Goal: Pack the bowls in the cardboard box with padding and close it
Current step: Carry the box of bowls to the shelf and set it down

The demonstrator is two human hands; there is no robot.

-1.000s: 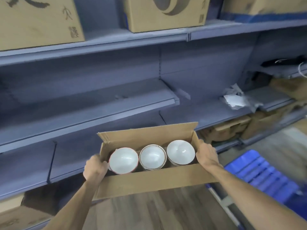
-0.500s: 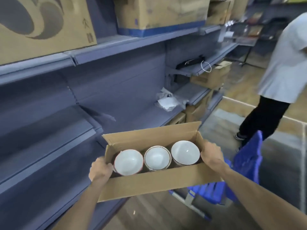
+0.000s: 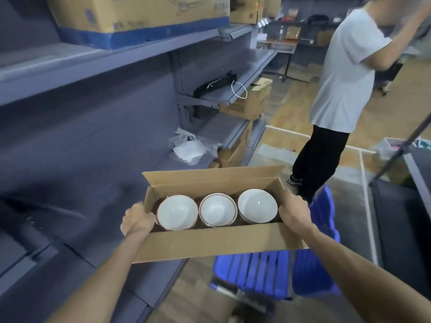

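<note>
Head view: you stood in a storeroom aisle with grey-blue shelving [image 3: 98, 127] on your left and a wood-look floor [image 3: 296, 106] running ahead. No table under the load; you held the box [image 3: 217, 243] in the air at about waist height.

The box was open, its far flap up and its near flap folded down toward you. Three white bowls [image 3: 217, 209] sat inside in one row, rims up, side by side and touching or nearly so. No padding showed around them.

Your left hand [image 3: 137, 221] gripped the left end of the box, fingers wrapped around the wall. Your right hand [image 3: 292, 209] clamped the right end the same way, thumb over the top edge.

A blue crate [image 3: 275, 273] lay on the floor just below and beyond the box. Crumpled white paper [image 3: 191, 148] lay on a lower shelf ahead on the left. Big cartons [image 3: 140, 17] stood on the top shelf. A person [image 3: 345, 73] in a white shirt and black trousers stood ahead on the right, in the aisle. A black cart [image 3: 405, 206] stood at the right edge.
</note>
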